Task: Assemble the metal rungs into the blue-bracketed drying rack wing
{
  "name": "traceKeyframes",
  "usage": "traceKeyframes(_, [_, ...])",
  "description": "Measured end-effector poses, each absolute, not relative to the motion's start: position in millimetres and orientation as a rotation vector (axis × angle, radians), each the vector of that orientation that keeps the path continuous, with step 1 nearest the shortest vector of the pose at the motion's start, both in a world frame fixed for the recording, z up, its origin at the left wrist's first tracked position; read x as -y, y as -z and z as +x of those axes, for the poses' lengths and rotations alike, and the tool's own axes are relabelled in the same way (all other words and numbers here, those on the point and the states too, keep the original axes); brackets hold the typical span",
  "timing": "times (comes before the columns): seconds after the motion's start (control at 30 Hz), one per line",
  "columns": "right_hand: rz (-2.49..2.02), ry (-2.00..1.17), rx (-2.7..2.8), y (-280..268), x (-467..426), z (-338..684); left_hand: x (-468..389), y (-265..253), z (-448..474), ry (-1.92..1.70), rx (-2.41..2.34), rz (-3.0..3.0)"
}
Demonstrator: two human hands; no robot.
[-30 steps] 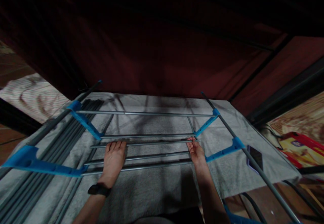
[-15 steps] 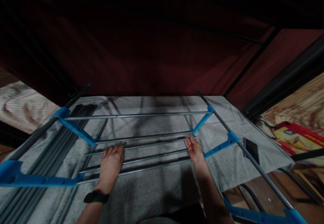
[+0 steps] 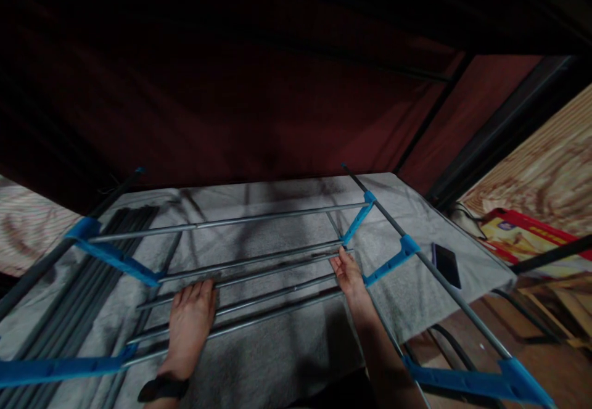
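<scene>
A frame of grey metal tubes with blue plastic brackets (image 3: 115,260) lies across the table. My left hand (image 3: 192,319), with a dark band at the wrist, curls its fingers over a thin metal tube (image 3: 277,268) between the frame's crossbars. Its palm spans the lower crossbars. My right hand (image 3: 348,273) pinches the same tube near its right end, close to another blue bracket (image 3: 356,221). The tube's left end sticks out past my left hand, beside the left side of the frame.
Several loose grey tubes (image 3: 83,298) lie side by side at the left. A phone (image 3: 446,266) rests on the grey cloth (image 3: 398,310) at the right. Beyond it sits a red and yellow box (image 3: 531,239). A dark red panel (image 3: 259,125) stands behind the table.
The view has shifted, so the frame appears lower at its left side. Both hands keep their hold on the tube, with little movement relative to the frame.
</scene>
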State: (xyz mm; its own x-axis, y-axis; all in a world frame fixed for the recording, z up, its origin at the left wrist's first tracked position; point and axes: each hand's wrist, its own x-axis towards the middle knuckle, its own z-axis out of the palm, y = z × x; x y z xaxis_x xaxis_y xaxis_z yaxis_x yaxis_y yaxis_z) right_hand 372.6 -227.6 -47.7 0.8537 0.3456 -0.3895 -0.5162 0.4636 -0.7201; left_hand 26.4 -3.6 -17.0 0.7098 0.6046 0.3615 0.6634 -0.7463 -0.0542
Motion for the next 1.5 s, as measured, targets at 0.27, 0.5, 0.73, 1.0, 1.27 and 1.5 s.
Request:
traceKeyframes(0.27, [-0.919, -0.535, -0.213, 48.1, 227.4, 372.5, 3.2, 15.4, 26.0, 0.473, 1.014, -2.805])
traceKeyframes(0.5, [-0.865, -0.58, -0.143, 42.8, 229.4, 368.9, 2.7, 9.2, 27.6, 0.489, 0.968, -2.801])
traceKeyframes(0.73, [-0.856, -0.529, -0.197, 43.2, 228.5, 363.3, -3.9, 20.7, 26.4, 0.472, 0.964, -2.842])
traceKeyframes(1.0, [-0.833, -0.549, -0.199, 43.9, 228.0, 365.5, -0.2, 16.4, 25.7, 0.438, 0.974, -2.819])
traceKeyframes(1.27, [-0.831, -0.588, -0.164, 42.1, 230.4, 368.2, 0.8, 14.0, 28.2, 0.449, 0.976, -2.813])
traceKeyframes(1.5, [-0.866, -0.577, -0.168, 45.6, 232.0, 369.2, 0.7, 18.7, 28.9, 0.481, 0.998, -2.849])
